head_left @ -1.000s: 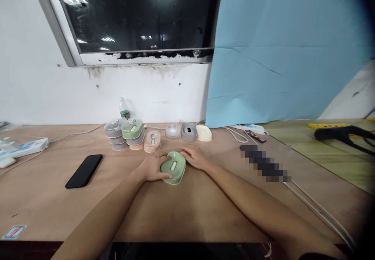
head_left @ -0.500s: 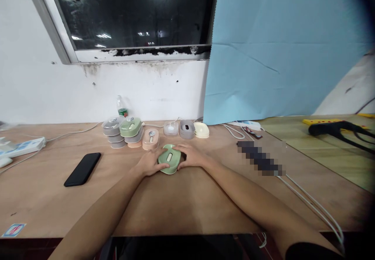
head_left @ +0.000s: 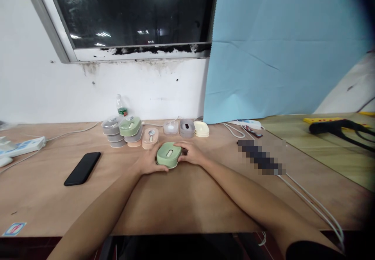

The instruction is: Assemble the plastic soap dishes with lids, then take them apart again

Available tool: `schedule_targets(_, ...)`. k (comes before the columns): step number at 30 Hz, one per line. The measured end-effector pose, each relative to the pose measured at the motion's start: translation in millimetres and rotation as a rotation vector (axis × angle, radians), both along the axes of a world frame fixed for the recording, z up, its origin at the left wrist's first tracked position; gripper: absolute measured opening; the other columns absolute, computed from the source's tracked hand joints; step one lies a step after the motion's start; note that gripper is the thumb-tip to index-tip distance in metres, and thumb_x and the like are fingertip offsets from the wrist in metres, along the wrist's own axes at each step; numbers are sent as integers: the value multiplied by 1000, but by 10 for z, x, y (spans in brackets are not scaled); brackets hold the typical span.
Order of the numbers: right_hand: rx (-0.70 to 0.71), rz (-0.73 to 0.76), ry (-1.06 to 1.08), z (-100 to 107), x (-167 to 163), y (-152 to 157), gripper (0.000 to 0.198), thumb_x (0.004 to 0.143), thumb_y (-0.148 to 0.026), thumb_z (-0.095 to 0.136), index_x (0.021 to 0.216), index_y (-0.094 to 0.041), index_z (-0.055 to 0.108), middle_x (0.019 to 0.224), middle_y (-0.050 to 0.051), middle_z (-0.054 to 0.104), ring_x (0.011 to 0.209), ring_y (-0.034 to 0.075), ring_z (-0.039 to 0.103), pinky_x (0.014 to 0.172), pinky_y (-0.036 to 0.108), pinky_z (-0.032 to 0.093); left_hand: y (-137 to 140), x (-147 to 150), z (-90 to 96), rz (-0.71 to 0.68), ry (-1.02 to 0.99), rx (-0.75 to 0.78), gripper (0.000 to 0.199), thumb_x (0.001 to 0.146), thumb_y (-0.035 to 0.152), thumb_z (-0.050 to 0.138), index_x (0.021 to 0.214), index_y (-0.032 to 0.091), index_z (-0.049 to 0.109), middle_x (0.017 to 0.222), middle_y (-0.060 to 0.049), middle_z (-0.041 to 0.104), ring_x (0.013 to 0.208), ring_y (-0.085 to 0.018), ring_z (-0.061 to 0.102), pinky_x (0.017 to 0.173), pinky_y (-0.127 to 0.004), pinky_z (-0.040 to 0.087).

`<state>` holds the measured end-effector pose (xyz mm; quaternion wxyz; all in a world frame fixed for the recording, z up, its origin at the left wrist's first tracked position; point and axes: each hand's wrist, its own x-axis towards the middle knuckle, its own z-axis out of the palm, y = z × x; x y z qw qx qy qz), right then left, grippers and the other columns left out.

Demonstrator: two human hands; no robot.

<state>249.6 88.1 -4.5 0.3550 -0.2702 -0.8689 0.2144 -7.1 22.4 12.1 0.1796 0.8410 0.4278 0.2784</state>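
Observation:
A green soap box point(head_left: 169, 155), rounded and with a pale slot in its top, sits between my two hands near the middle of the table. My left hand point(head_left: 149, 161) holds its left side, thumb along the near edge. On the other side, my right hand point(head_left: 191, 153) has its fingers curled against the right and far edges. The box looks nearly level; its underside is hidden. Just beyond my left hand stands a pink soap box point(head_left: 150, 138) with a clear lid. Stacked boxes, a green one point(head_left: 130, 126) and a grey one point(head_left: 112, 124) on top, stand farther left.
At the back are a clear tray point(head_left: 170, 128), a grey box part point(head_left: 186, 128) and cream lids or trays point(head_left: 201, 129). A black phone point(head_left: 83, 169) lies left. A bottle point(head_left: 121, 106) stands by the wall. Power strips point(head_left: 29, 146) and white cables point(head_left: 310, 203) flank the table.
The green box has gone from tilted toward me to nearly level, showing more of its near side. My hands have shifted slightly with it. Everything else stays in place.

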Motion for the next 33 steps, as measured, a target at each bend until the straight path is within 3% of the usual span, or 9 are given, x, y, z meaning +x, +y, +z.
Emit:
schedule_targets(3,-83,-24,34,-9,-8,-1,77,68,-75,57,120,-18,62,111,12,66,93,26,62,78,37,49,-32,19,26,28,33,-22,117,53,64,78,146,21,22,144,-16,41,126,-39,45,101,-50,40)
schedule_targets(6,-99,-44,77,-16,-7,-2,80,72,-77,50,124,-17,58,111,12,65,92,25,61,77,36,49,-40,41,19,38,20,-28,112,56,59,78,145,21,24,142,-15,44,124,-37,48,99,-49,43)
schedule_targets(12,101,-59,51,19,17,-59,80,81,-68,48,141,-16,37,115,13,62,95,25,60,80,37,49,65,24,-41,87,-198,33,41,81,33,60,119,18,55,119,-10,63,105,-26,61,91,-41,48)
schedule_targets(15,152,-136,33,31,-20,-100,59,87,-52,50,136,-19,45,106,10,66,90,23,62,81,37,49,86,29,-38,146,-343,40,25,85,33,55,103,16,62,99,-8,69,92,-24,65,83,-39,51)
schedule_targets(18,52,-240,145,11,-99,-91,36,90,-41,47,116,-20,60,97,7,70,81,20,64,74,32,50,42,74,-26,113,-406,9,40,82,40,61,113,15,57,105,-9,68,97,-26,64,84,-39,51)
schedule_targets(21,-125,-340,309,-27,-145,5,32,87,-39,45,100,-17,65,81,5,69,68,19,63,61,29,50,-41,138,-14,41,-379,-43,70,78,46,67,135,17,37,116,-11,64,98,-24,64,86,-38,51)
schedule_targets(23,-208,-437,421,-51,-122,107,33,84,-39,45,101,-16,64,71,3,66,59,18,60,53,28,48,-91,171,1,26,-280,-49,78,78,49,67,140,19,29,116,-10,64,96,-23,64,87,-39,50)
schedule_targets(28,-341,-689,672,-104,66,373,50,79,-42,48,121,-15,52,56,-2,59,41,16,51,40,27,42,-139,182,54,26,-24,13,71,80,56,60,138,24,34,123,-9,61,107,-26,60,91,-41,48)
schedule_targets(33,-370,-724,792,-133,162,548,60,77,-44,52,129,-15,44,53,-4,58,40,14,52,39,24,42,-117,172,60,25,81,22,60,84,56,54,132,23,42,125,-8,59,110,-26,59,92,-39,47)
